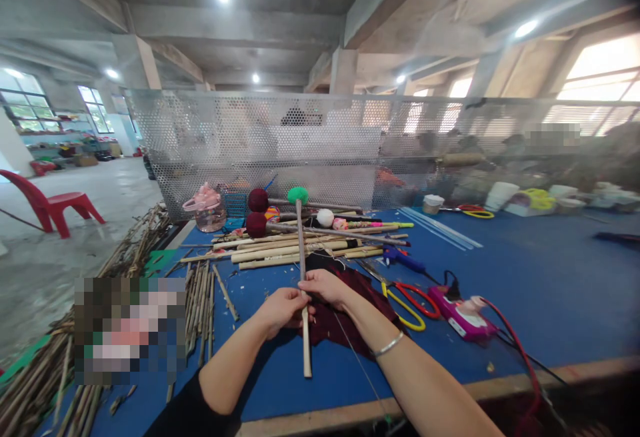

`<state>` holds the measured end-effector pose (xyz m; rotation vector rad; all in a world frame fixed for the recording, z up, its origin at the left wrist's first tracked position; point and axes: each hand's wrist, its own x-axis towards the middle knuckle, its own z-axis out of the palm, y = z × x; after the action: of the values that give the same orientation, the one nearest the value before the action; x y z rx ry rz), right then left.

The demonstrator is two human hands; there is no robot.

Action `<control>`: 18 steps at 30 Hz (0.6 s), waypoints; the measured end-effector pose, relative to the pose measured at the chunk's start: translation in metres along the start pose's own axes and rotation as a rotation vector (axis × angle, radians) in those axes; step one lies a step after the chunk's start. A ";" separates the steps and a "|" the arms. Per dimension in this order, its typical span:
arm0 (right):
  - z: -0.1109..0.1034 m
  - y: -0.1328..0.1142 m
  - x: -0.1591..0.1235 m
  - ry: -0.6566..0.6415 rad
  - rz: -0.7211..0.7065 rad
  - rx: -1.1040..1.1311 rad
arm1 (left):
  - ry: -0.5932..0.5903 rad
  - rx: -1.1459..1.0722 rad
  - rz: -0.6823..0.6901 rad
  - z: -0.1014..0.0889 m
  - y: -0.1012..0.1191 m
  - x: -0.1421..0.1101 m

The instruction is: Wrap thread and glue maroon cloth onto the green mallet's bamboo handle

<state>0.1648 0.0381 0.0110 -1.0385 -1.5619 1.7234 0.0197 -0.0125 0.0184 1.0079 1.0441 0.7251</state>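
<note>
A wooden stick (301,244) stands upright in front of me, with a fuzzy green ball (297,194) on its far end and pale bare wood at its near end. My left hand (284,310) pinches it from the left. Just above, my right hand (324,288) is closed on the same stick, fingertips almost touching the left ones. Dark maroon cloth (357,310) lies beneath my hands. A thin thread (357,357) runs below my right hand to the table edge. Scissors with red and yellow handles (415,297) rest right of the cloth.
On the blue table (550,277) lie wooden sticks (280,250), maroon balls (257,224), a blue glue gun (403,259) and a purple power strip (465,320). Twigs (200,304) are at left. A perforated metal screen (260,150) stands behind; a red chair (65,204) is far left.
</note>
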 end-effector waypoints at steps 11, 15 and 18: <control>0.003 -0.007 -0.001 -0.014 -0.020 0.053 | 0.076 -0.084 0.095 0.002 0.002 0.003; 0.006 -0.004 0.002 0.000 -0.060 0.018 | 0.015 -0.074 0.017 0.001 0.002 0.000; 0.009 0.001 0.007 0.096 -0.127 -0.084 | 0.098 0.117 0.042 -0.003 -0.001 0.002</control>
<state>0.1538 0.0396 0.0088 -1.0240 -1.6151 1.5130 0.0174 -0.0102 0.0159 1.1065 1.1645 0.7604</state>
